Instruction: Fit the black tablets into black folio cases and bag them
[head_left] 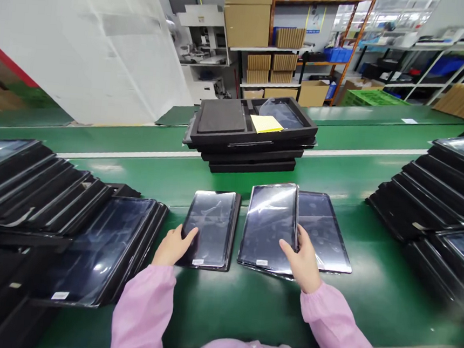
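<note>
My left hand (172, 243) grips the left edge of a black tablet (210, 226), with the thumb on its screen and the fingers along its side. This tablet lies in or on a dark tray, a small white label at its lower edge. Closed on the right edge of another tablet (270, 226) is my right hand (302, 258), thumb on top and the other fingers partly hidden. That tablet is slightly tilted and overlaps a flat dark tablet (323, 233) on its right. Clear film seems to cover the screens.
Piled black trays with tablets (103, 249) stand on the left, and more stacked trays (438, 186) on the right. Ahead, a stack of black foam trays (255, 138) carries a yellow note (266, 124). Everything rests on a green worktop (203, 312). Shelves with cardboard boxes (246, 23) stand behind.
</note>
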Available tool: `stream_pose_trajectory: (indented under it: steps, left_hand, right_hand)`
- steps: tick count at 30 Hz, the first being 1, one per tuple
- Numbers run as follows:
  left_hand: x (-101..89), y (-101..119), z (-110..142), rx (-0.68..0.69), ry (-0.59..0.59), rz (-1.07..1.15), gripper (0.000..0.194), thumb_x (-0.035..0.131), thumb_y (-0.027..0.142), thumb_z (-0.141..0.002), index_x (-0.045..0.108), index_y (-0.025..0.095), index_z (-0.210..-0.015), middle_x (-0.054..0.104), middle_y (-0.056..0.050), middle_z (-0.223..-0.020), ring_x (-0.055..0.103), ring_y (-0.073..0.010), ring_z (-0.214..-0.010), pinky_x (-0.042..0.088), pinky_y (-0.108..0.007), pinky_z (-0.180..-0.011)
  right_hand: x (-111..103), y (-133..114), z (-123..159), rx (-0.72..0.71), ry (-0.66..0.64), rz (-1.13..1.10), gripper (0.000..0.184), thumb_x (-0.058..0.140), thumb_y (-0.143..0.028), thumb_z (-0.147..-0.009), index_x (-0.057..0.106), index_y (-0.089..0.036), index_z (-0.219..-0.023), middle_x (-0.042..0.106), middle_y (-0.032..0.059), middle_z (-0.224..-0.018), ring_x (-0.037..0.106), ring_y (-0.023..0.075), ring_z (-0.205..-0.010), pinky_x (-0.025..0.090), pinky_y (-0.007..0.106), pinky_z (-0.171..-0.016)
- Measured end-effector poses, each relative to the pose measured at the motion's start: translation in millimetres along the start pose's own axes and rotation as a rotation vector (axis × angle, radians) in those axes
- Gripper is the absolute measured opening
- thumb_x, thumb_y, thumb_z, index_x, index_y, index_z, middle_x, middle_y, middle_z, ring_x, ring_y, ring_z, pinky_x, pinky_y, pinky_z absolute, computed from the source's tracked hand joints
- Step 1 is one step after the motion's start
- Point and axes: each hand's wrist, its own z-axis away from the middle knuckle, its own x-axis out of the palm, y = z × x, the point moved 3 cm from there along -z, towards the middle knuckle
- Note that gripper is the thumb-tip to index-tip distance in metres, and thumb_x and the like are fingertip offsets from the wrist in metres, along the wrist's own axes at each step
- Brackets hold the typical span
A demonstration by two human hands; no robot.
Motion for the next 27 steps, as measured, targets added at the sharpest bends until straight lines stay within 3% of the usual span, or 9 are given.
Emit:
stream_pose_trajectory:
  steps: [3,7,13,17,20,22,24,27]
  left_hand:
    - [8.0,-11,3,0.052,0.007,0.016,0.065,0.045,0.055,-0.087,0.060,0.011,-0.131,0.069,-0.023,-0.125,0.067,-0.0369,-0.117,0.050,-0.047,-0.099]
    - [14.2,-26,6,0.033,0.056,0.083,0.057,0.046,0.055,-0.087,0.062,0.015,-0.126,0.073,-0.020,-0.120,0.069,-0.0361,-0.113,0.053,-0.046,-0.093]
    - [13.1,-57,10,-0.069,0.180,0.071,0.067,0.045,0.055,-0.087,0.057,0.006,-0.131,0.069,-0.028,-0.121,0.066,-0.0439,-0.115,0.050,-0.056,-0.096]
    - [9.6,-58,21,-0.095,0.198,0.057,0.073,0.044,0.054,-0.088,0.050,0.002,-0.139,0.064,-0.031,-0.128,0.061,-0.0455,-0.122,0.046,-0.058,-0.103]
    - [6.4,-40,39,0.031,0.391,0.047,0.078,0.045,0.054,-0.089,0.040,0.001,-0.146,0.057,-0.031,-0.135,0.053,-0.0463,-0.130,0.041,-0.060,-0.108]
    - [11.7,-22,54,0.229,0.491,0.060,0.074,0.043,0.053,-0.092,0.038,0.006,-0.149,0.057,-0.027,-0.137,0.052,-0.0427,-0.132,0.040,-0.058,-0.111]
    - [26.9,-3,70,0.494,0.474,0.074,0.063,0.043,0.051,-0.094,0.045,0.014,-0.145,0.061,-0.021,-0.133,0.055,-0.0375,-0.129,0.041,-0.053,-0.112]
    - [60.9,17,92,0.861,0.348,0.023,0.051,0.050,0.048,-0.094,0.056,0.023,-0.138,0.064,-0.016,-0.134,0.057,-0.0351,-0.129,0.042,-0.052,-0.111]
  right_hand:
    - [4,13,0,0.002,-0.017,0.055,0.071,0.074,-0.043,-0.071,0.054,-0.017,-0.134,0.066,0.0166,-0.133,0.061,0.0355,-0.125,0.043,0.056,-0.112]
    - [28,29,-1,-0.007,-0.070,0.108,0.069,0.070,-0.043,-0.076,0.052,-0.016,-0.137,0.064,0.0168,-0.136,0.059,0.0348,-0.129,0.043,0.055,-0.113]
    - [54,38,-2,-0.067,-0.180,0.221,0.063,0.068,-0.037,-0.078,0.055,-0.018,-0.137,0.066,0.0139,-0.134,0.060,0.0322,-0.127,0.045,0.051,-0.112]
    - [52,22,2,-0.135,-0.173,0.338,0.062,0.067,-0.034,-0.077,0.059,-0.016,-0.135,0.062,0.0182,-0.136,0.055,0.0384,-0.131,0.041,0.058,-0.113]
    - [31,-10,-2,-0.236,-0.109,0.420,0.064,0.065,-0.038,-0.079,0.057,-0.012,-0.138,0.051,0.0212,-0.147,0.044,0.0393,-0.141,0.034,0.056,-0.118]
    - [5,-32,-15,-0.308,-0.056,0.477,0.063,0.062,-0.043,-0.083,0.057,-0.014,-0.139,0.054,0.0187,-0.146,0.048,0.0359,-0.137,0.036,0.052,-0.118]
    - [-31,-46,-34,-0.307,0.019,0.529,0.058,0.055,-0.044,-0.087,0.058,-0.016,-0.138,0.060,0.0173,-0.138,0.058,0.0330,-0.127,0.039,0.050,-0.115]
    - [-94,-45,-63,-0.181,0.186,0.659,0.055,0.057,-0.046,-0.083,0.064,-0.014,-0.128,0.068,0.0199,-0.126,0.063,0.0357,-0.119,0.044,0.055,-0.107]
